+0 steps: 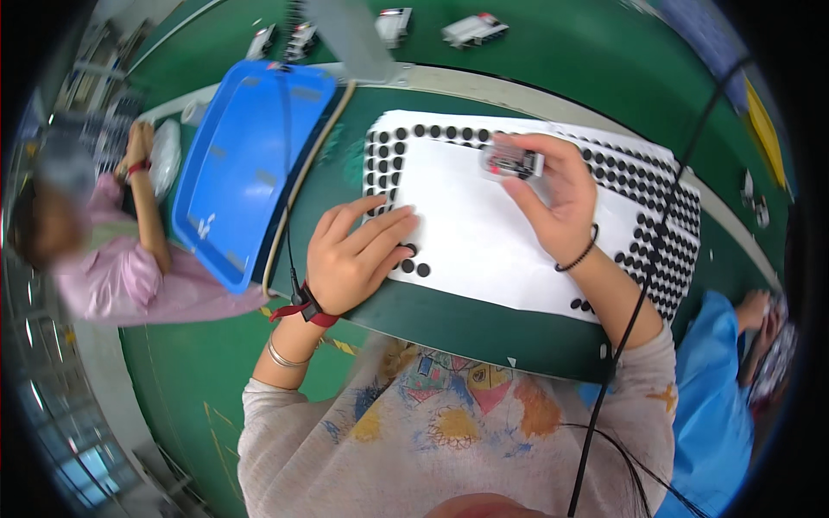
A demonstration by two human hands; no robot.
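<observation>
A large white sheet [484, 224] lies on the green worktop, with rows of black round pads [436, 132] along its top, left and right sides. My left hand [352, 255] rests on the sheet's left part, its fingers stretched out and spread, close to a few black pads near its lower left corner. Between the thumb and fingers of my right hand [557, 194], above the upper middle of the sheet, is a small clear-and-black device [511, 161] with a reddish spot and a pale end. Its exact kind is blurred.
Left of the sheet stands a blue plastic tray [250, 173]. Several small white devices [475, 30] sit on the green belt beyond the worktop. A black cable [643, 285] hangs across the right side. One person in pink [129, 268] is at left, another in blue [712, 388] at right.
</observation>
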